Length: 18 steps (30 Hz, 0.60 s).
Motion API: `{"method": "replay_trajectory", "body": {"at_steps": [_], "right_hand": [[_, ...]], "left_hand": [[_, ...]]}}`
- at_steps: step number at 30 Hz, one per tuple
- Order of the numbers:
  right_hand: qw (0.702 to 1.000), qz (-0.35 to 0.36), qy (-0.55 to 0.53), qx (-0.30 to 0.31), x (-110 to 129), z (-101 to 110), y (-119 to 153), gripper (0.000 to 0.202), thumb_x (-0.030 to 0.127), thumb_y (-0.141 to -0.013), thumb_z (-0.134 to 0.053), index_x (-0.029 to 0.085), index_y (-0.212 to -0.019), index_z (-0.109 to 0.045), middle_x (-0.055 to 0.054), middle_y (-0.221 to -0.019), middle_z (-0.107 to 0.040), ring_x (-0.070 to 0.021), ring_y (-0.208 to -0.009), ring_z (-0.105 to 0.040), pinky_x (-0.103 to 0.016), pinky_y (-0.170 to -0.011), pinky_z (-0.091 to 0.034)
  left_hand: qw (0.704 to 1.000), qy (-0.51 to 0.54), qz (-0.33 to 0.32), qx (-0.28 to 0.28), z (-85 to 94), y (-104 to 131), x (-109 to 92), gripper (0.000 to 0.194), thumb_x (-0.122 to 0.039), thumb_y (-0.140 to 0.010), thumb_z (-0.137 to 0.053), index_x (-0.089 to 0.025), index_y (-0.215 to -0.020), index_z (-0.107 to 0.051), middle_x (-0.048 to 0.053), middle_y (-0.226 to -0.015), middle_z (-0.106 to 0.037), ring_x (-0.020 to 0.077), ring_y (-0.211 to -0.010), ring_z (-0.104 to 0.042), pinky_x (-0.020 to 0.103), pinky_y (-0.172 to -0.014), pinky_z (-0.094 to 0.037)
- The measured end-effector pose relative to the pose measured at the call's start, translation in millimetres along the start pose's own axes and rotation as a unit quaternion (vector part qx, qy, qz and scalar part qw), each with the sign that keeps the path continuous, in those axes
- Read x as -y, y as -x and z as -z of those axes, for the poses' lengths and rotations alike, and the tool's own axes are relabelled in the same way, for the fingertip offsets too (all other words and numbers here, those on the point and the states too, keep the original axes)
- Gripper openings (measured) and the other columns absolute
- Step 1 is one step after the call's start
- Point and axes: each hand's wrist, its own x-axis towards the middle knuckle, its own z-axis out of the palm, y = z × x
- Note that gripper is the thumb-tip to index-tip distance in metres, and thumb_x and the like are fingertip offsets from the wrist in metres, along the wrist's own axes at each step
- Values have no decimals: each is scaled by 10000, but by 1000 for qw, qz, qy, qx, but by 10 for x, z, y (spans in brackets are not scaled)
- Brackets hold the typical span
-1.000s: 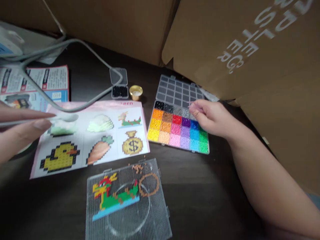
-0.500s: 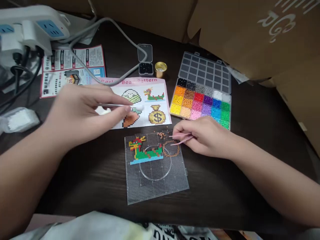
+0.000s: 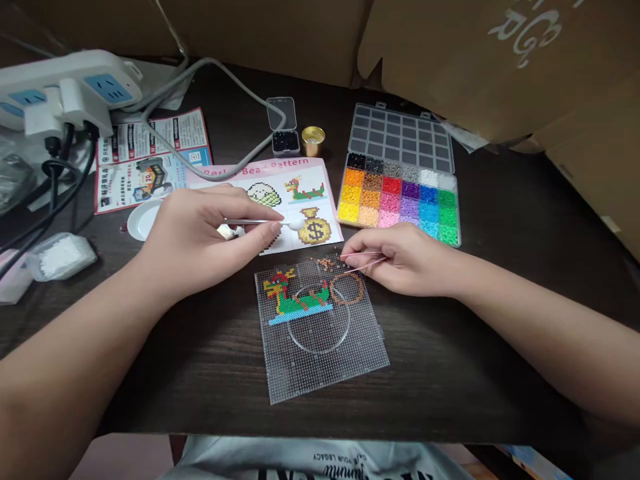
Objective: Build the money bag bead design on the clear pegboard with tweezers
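Note:
My left hand (image 3: pixel 205 247) pinches the thin handle of a small white spoon (image 3: pixel 296 225). The spoon's bowl is over the printed pattern sheet (image 3: pixel 280 248), beside the money-bag picture. In my right hand (image 3: pixel 405 260) are pink tweezers (image 3: pixel 367 263), their two tips apart at the upper right of the clear pegboard (image 3: pixel 325 373). A bead dragon (image 3: pixel 303 300) in green, red, yellow and blue lies on the board. Right of it is a ring of brown beads (image 3: pixel 361 291). Loose brown beads (image 3: pixel 326 264) are scattered near the tweezer tips.
An open bead box (image 3: pixel 400 193) with many colours stands at the back right. Behind the sheet are a small box of black beads (image 3: pixel 286 143) and a gold cup (image 3: pixel 313 141). Leftward lie a white dish (image 3: pixel 141 220), a tub of white beads (image 3: pixel 63 257) and a power strip (image 3: pixel 75 73).
My left hand has moved right with the spoon, whose bowl now overlaps the money-bag picture. The tweezers stay near the loose beads, slightly higher. The whole view has shifted a little.

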Motion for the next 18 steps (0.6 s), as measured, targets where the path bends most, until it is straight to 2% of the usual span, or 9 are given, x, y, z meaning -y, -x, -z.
{"method": "replay_trajectory", "body": {"at_steps": [3,5,7,11,14,18], "right_hand": [[997,-18,-67,-15,-12,-12,70,164,277,-888,-596,205,-1029,-552,82,-560,-447,-75,-451,-386,-206,-443,-312],[994,-28,-106,-25,-10,-16,158,205,307,-911,-579,222,-1073,-487,101,-552,-375,-75,-442,-323,-208,-421,-263],[993,-24,-109,-35,4,-21,259,206,316,-931,-548,227,-1092,-454,97,-577,-373,-79,-459,-323,-216,-438,-269],[998,-26,-50,-40,56,-35,375,176,300,-949,-501,216,-1083,-423,107,-548,-376,-84,-449,-316,-229,-462,-280],[998,-31,-23,-39,72,-44,349,106,290,-939,-518,206,-983,-471,97,-534,-397,-82,-446,-334,-226,-451,-276],[998,10,-33,-45,3,-49,294,91,275,-921,-570,185,-906,-576,70,-558,-450,-67,-448,-347,-209,-425,-284]], "left_hand": [[1000,6,-6,-5,-6,0,1,169,-353,-794,-672,-250,-881,-772,-30,-783,-733,135,-672,-611,306,-621,-496],[1000,19,0,-5,-25,-8,1,137,-320,-785,-690,-252,-867,-775,-18,-794,-738,135,-667,-620,300,-620,-499],[999,34,12,-4,-49,-21,1,129,-307,-782,-693,-252,-861,-778,-14,-780,-738,137,-655,-629,291,-598,-490],[998,54,20,15,-102,-63,-2,146,-315,-773,-693,-235,-853,-786,2,-770,-741,153,-671,-645,279,-577,-481],[997,65,19,33,-155,-106,-8,180,-325,-785,-666,-232,-875,-791,14,-782,-739,154,-676,-642,270,-569,-481],[995,89,28,46,-222,-158,-1,189,-316,-788,-655,-219,-874,-792,18,-761,-726,140,-656,-629,257,-559,-484]]}}
